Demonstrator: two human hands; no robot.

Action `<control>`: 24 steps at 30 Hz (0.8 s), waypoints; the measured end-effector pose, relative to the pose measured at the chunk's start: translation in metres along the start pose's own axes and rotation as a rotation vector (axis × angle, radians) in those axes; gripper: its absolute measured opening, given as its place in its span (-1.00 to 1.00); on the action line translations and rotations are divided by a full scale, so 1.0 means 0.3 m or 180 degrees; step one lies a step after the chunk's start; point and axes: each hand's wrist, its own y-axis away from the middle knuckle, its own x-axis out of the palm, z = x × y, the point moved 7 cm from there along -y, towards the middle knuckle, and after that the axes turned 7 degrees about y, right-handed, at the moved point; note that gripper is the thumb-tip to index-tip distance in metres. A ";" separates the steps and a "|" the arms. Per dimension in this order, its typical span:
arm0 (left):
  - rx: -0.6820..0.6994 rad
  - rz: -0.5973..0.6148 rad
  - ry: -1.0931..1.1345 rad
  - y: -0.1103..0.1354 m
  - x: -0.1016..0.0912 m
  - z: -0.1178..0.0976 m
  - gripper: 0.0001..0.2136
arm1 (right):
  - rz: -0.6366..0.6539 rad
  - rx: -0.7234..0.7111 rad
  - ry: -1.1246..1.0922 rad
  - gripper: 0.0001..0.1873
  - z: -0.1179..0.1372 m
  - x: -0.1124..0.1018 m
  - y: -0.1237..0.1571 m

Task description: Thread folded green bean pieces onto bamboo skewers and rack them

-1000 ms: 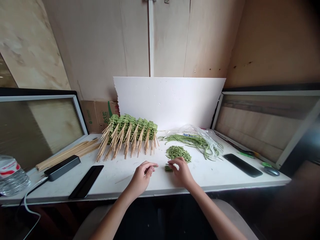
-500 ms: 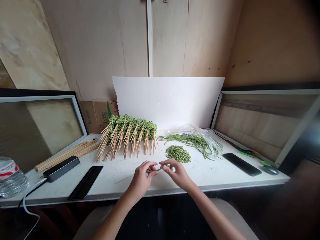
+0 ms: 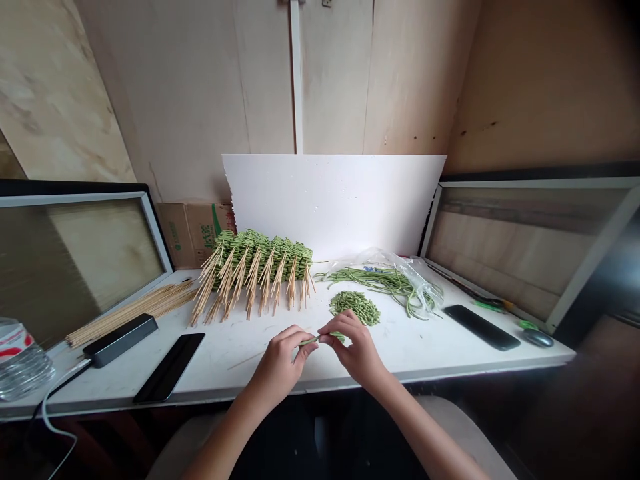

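My left hand pinches a thin bamboo skewer whose bare end trails left over the white table. My right hand pinches a short green bean piece at the skewer's tip; the fingertips of both hands meet there. Just beyond my right hand lies a small heap of cut bean pieces. Behind it, whole long beans spill from a clear plastic bag. A stacked row of finished bean skewers lies at the back centre-left.
Loose bare skewers lie at the left beside a black power bank and a dark phone. A water bottle stands far left. Another phone, scissors and a mouse are right. A white foam board stands behind.
My right hand left the small bean bundle on the table, lifted and came together with my left hand at the skewer tip, carrying a bean piece.
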 end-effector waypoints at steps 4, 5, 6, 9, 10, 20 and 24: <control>-0.0068 -0.0010 0.0144 -0.001 -0.008 -0.034 -0.81 | -0.0042 -0.0215 0.0132 -0.84 0.037 -0.009 -0.005; -0.0092 -0.0012 0.0204 -0.003 -0.010 -0.041 -0.80 | -0.0014 -0.0256 0.0148 -0.83 0.044 -0.010 -0.007; -0.0121 -0.0006 0.0269 -0.005 -0.011 -0.046 -0.80 | 0.0020 -0.0284 0.0153 -0.82 0.051 -0.011 -0.008; -0.0246 0.0071 0.0498 -0.010 -0.008 -0.058 -0.79 | 0.0071 -0.0262 0.0105 -0.84 0.064 -0.015 -0.011; -0.0288 0.0107 0.0592 -0.011 -0.004 -0.060 -0.78 | 0.0051 -0.0213 0.0065 -0.85 0.065 -0.017 -0.010; -0.0608 0.0496 0.1629 -0.001 0.024 -0.042 -0.64 | 0.0152 0.0725 -0.1354 -0.79 -0.004 0.025 0.012; -0.0668 0.0746 0.1818 0.000 0.031 -0.027 -0.58 | 0.0824 0.0832 -0.1884 -0.75 -0.015 0.055 0.005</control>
